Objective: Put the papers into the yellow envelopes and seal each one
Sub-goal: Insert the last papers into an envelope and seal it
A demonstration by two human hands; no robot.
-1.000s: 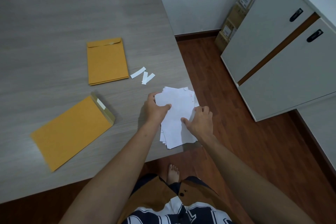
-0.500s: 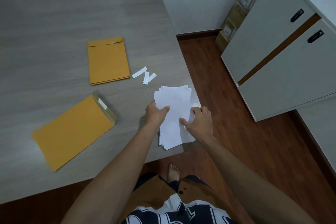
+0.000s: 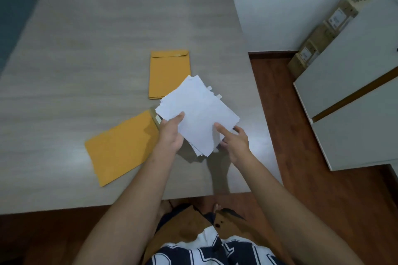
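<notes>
At frame centre, the left hand (image 3: 170, 133) is pinching a stack of white papers (image 3: 199, 114), thumb on top, above the grey table (image 3: 86, 49). The right hand (image 3: 233, 143) is gripping the stack's lower right edge, forefinger extended. Two yellow envelopes are lying flat: one (image 3: 167, 71) just above centre, the open one (image 3: 121, 146) at lower left.

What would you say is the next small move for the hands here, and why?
Probably peel a few sheets off the paper stack, which both the left hand and right hand hold above the table; the near envelope lies with its flap open toward them.
</notes>
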